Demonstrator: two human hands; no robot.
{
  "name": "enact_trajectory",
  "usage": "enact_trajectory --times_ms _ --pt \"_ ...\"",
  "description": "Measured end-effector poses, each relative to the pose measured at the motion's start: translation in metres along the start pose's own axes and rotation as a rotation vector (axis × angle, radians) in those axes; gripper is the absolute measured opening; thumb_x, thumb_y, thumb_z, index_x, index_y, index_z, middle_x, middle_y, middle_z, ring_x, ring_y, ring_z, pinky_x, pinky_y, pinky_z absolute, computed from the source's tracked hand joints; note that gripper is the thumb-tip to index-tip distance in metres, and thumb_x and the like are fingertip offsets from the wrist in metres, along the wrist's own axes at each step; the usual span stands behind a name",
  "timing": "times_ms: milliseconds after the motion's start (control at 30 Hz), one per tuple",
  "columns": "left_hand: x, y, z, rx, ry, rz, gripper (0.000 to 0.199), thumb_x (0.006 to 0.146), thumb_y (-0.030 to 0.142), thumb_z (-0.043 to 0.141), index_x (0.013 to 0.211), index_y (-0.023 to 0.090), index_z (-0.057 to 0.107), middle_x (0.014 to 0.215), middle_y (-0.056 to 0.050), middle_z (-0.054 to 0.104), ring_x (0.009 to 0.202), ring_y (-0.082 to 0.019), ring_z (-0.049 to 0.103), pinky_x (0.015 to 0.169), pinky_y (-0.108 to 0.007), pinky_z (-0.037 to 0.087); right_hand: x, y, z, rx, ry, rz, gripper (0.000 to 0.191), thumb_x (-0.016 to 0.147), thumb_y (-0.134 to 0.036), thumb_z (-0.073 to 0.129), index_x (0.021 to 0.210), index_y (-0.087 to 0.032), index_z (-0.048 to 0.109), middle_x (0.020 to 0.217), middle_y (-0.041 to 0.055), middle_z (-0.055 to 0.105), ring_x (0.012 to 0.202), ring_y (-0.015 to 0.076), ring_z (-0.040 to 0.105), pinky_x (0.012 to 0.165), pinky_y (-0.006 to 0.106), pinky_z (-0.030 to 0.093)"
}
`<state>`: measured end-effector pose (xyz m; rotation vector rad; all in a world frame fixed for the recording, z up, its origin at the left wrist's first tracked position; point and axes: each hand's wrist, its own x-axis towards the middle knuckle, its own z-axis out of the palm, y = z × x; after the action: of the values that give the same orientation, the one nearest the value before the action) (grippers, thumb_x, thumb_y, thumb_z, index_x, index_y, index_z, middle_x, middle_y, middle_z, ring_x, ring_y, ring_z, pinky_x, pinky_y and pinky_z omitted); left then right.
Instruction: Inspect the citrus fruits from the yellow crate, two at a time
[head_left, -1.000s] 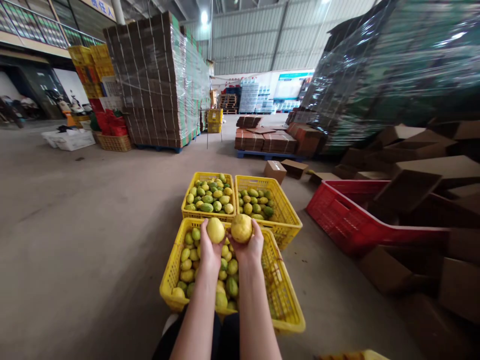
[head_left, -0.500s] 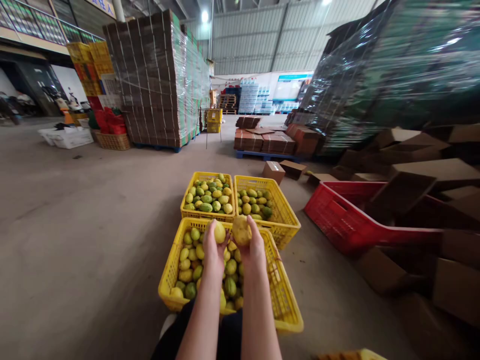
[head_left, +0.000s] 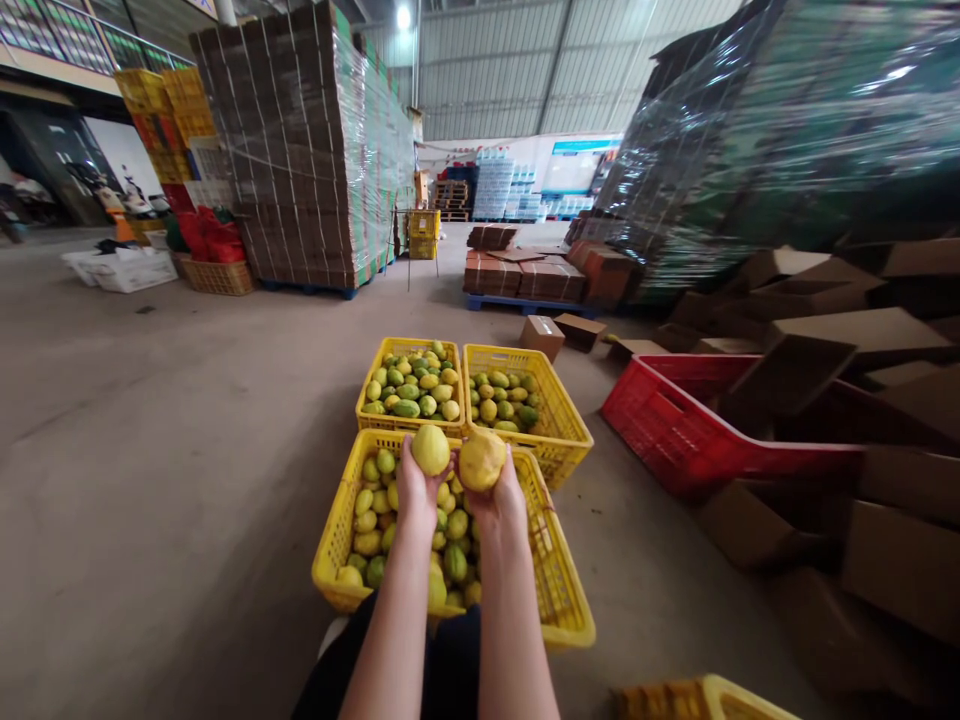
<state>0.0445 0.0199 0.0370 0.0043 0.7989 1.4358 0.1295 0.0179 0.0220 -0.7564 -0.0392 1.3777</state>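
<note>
My left hand holds a smooth, pale yellow lemon, its fingers curled under and around the fruit. Close beside it, my right hand grips a lumpier, deeper yellow lemon with brownish marks. Both hands are above the near yellow crate, where many green and yellow lemons lie on the left and middle. My forearms cover part of that crate. Behind it stand a well-filled yellow crate on the left and a partly filled yellow crate on the right.
A red crate with cardboard in it stands to the right, among loose boxes. Another yellow crate shows at the bottom edge. Flattened cartons lie on a pallet ahead. Tall wrapped stacks rise farther off.
Both lemons have turned upward in my hands and show more of their surfaces. My hands stay close together over the near crate. The view has shifted slightly.
</note>
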Motion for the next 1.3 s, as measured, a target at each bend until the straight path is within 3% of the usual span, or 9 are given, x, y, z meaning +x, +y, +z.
enact_trajectory --times_ms 100,200,300,367,533,733,967,1133,1300 --pt "0.001 0.005 -0.001 -0.033 0.029 0.011 0.022 0.094 0.035 0.045 0.093 0.018 0.06 0.071 -0.003 0.065 0.054 -0.014 0.065 0.05 -0.023 0.054 0.002 0.002 -0.002 0.021 0.043 -0.073 0.029 0.089 -0.044 0.053 0.086 -0.017 0.064 0.067 0.0015 0.071 0.054 0.0147 0.066 0.05 0.026 0.056" --pt "-0.002 0.006 -0.001 -0.055 0.069 0.064 0.017 0.089 0.036 0.054 0.09 0.02 0.058 0.072 -0.001 0.063 0.054 -0.013 0.063 0.051 -0.023 0.055 0.001 -0.001 0.0 0.006 0.015 -0.088 0.03 0.077 -0.048 0.066 0.085 -0.019 0.062 0.065 -0.0027 0.068 0.053 0.0132 0.064 0.049 0.025 0.056" --pt "-0.007 0.004 -0.001 -0.015 0.006 0.059 0.019 0.081 0.035 0.062 0.088 0.017 0.059 0.069 -0.001 0.062 0.049 -0.011 0.059 0.048 -0.022 0.053 -0.006 -0.003 0.005 -0.049 -0.015 -0.065 0.033 0.067 -0.043 0.076 0.085 -0.02 0.061 0.064 -0.0041 0.067 0.052 0.0122 0.062 0.048 0.024 0.055" --pt "-0.01 0.003 -0.002 -0.009 -0.05 0.041 0.021 0.081 0.036 0.057 0.083 0.015 0.06 0.068 -0.003 0.063 0.048 -0.012 0.057 0.047 -0.023 0.05 -0.011 -0.004 0.009 -0.089 -0.049 -0.049 0.029 0.066 -0.036 0.077 0.082 -0.018 0.061 0.062 -0.0029 0.066 0.05 0.0123 0.062 0.044 0.021 0.052" --pt "-0.011 0.001 0.0 -0.049 -0.108 0.015 0.034 0.087 0.036 0.042 0.074 0.013 0.062 0.065 -0.007 0.064 0.052 -0.013 0.06 0.046 -0.02 0.045 -0.018 -0.003 0.012 -0.095 -0.179 0.013 0.031 0.076 -0.048 0.06 0.079 -0.017 0.06 0.062 0.0032 0.068 0.04 0.0118 0.055 0.032 0.02 0.04" --pt "-0.001 0.0 0.001 -0.071 0.021 0.04 0.019 0.091 0.03 0.045 0.086 0.018 0.059 0.066 -0.001 0.064 0.054 -0.012 0.061 0.048 -0.019 0.047 -0.014 -0.001 0.011 -0.093 -0.046 -0.05 0.028 0.074 -0.045 0.067 0.083 -0.018 0.06 0.06 -0.0015 0.066 0.046 0.0119 0.06 0.039 0.019 0.048" --pt "0.0 0.0 0.0 -0.075 0.022 -0.009 0.027 0.097 0.035 0.041 0.085 0.017 0.058 0.07 -0.003 0.064 0.06 -0.014 0.063 0.057 -0.023 0.055 -0.005 0.0 0.007 -0.058 -0.065 -0.023 0.022 0.08 -0.039 0.061 0.081 -0.017 0.062 0.062 0.0005 0.068 0.05 0.0145 0.064 0.04 0.021 0.049" --pt "-0.008 0.006 0.007 -0.007 -0.021 -0.026 0.011 0.088 0.022 0.059 0.081 0.014 0.06 0.073 -0.005 0.065 0.06 -0.012 0.063 0.058 -0.02 0.054 0.002 0.002 0.002 -0.051 -0.077 0.033 0.026 0.085 -0.041 0.054 0.084 -0.017 0.064 0.067 0.0049 0.072 0.058 0.0192 0.069 0.044 0.025 0.052" --pt "0.0 0.007 0.002 -0.006 0.031 -0.083 0.031 0.093 0.039 0.05 0.083 0.013 0.062 0.073 -0.007 0.065 0.059 -0.014 0.063 0.055 -0.022 0.055 -0.002 0.007 0.009 -0.055 0.015 0.011 0.026 0.09 -0.037 0.048 0.087 -0.017 0.063 0.065 0.0026 0.071 0.052 0.0161 0.066 0.044 0.024 0.051"
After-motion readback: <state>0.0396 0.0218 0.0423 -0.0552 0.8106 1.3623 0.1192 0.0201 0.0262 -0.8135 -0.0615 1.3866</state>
